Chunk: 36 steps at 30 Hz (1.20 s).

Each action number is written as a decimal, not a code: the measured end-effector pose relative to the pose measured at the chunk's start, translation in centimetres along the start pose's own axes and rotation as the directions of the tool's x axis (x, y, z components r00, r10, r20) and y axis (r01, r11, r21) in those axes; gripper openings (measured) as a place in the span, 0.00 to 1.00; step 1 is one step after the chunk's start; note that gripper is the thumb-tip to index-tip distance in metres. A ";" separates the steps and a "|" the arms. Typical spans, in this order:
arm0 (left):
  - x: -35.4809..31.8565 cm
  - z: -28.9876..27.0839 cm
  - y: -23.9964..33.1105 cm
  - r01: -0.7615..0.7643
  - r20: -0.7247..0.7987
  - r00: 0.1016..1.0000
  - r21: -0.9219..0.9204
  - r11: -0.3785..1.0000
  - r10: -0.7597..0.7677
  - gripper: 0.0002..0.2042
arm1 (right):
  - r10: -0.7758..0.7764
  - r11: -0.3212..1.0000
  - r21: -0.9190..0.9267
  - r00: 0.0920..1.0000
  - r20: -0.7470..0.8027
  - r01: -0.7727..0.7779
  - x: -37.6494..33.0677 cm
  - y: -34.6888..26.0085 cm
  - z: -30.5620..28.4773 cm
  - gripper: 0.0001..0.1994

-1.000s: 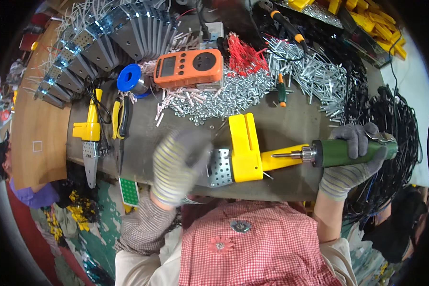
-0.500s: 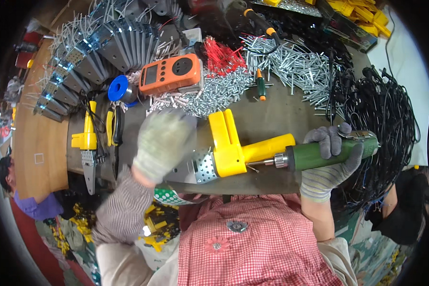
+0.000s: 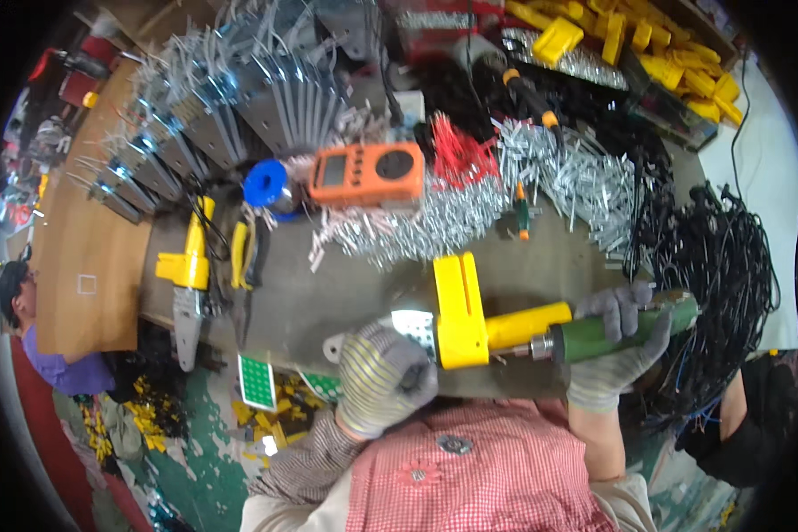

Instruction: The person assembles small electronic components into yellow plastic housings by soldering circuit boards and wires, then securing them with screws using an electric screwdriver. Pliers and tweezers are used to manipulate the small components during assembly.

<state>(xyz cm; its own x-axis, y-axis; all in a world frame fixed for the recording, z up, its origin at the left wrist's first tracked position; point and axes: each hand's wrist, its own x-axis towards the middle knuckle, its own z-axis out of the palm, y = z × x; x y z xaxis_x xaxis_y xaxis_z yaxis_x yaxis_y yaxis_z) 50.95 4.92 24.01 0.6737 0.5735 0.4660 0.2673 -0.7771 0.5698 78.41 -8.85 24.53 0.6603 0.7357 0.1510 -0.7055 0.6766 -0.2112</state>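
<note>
A yellow-handled pipe welder [image 3: 463, 310] with a perforated metal plate lies near the table's front edge. My left hand [image 3: 386, 379], in a striped grey glove, is closed over the metal plate, hiding its middle; the plate's rounded end shows beyond the hand. My right hand [image 3: 619, 350], gloved too, grips a green electric screwdriver [image 3: 594, 335] held level. Its metal tip points left and meets the yellow housing just below the handle. Whether the tip sits on a screw is too small to tell.
Behind are loose screws [image 3: 452, 222], red sleeves [image 3: 461, 151], an orange meter [image 3: 372, 175], a blue solder spool [image 3: 268, 184] and a small screwdriver [image 3: 522, 213]. Left lie pliers [image 3: 243, 253] and another pipe welder [image 3: 191, 257]. Black cables [image 3: 718, 266] heap at right; metal plates [image 3: 213, 115] stand far left.
My left hand has come down and right onto the metal plate, its fingers now curled. The view has shifted, so the table's things sit lower and further right. The right hand keeps the screwdriver.
</note>
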 end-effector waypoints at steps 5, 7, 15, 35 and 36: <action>0.4 -0.4 0.1 -0.024 0.027 0.999 -0.056 0.998 0.026 0.10 | -0.051 0.998 -0.027 0.994 -0.099 0.048 -0.9 0.1 0.4 0.16; 0.7 -0.9 0.1 -0.025 0.034 0.999 -0.053 0.998 0.027 0.10 | -0.045 0.999 -0.022 0.995 -0.093 0.044 -0.8 0.0 0.5 0.16; 1.1 -2.0 -1.4 -0.099 0.261 0.959 -0.067 0.993 0.113 0.12 | -0.041 0.999 -0.038 0.997 -0.064 0.039 -0.5 -0.1 -0.3 0.16; 2.2 -0.8 -1.7 -0.291 0.261 0.918 -0.072 0.954 0.300 0.13 | -0.139 0.981 -0.156 0.977 -0.160 0.114 -0.2 -0.5 1.3 0.24; 1.9 -0.6 -1.9 -0.284 0.237 0.926 -0.079 0.956 0.294 0.11 | -0.076 0.960 -0.281 0.973 -0.216 0.013 0.9 -1.3 2.6 0.26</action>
<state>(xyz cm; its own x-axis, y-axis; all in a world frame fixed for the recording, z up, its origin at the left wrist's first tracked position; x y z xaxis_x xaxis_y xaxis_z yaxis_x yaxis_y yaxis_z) 51.25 7.64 24.21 0.8657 0.2408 0.4388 0.0100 -0.8849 0.4657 79.22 -9.01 27.47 0.7520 0.6575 -0.0459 -0.5965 0.6493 -0.4717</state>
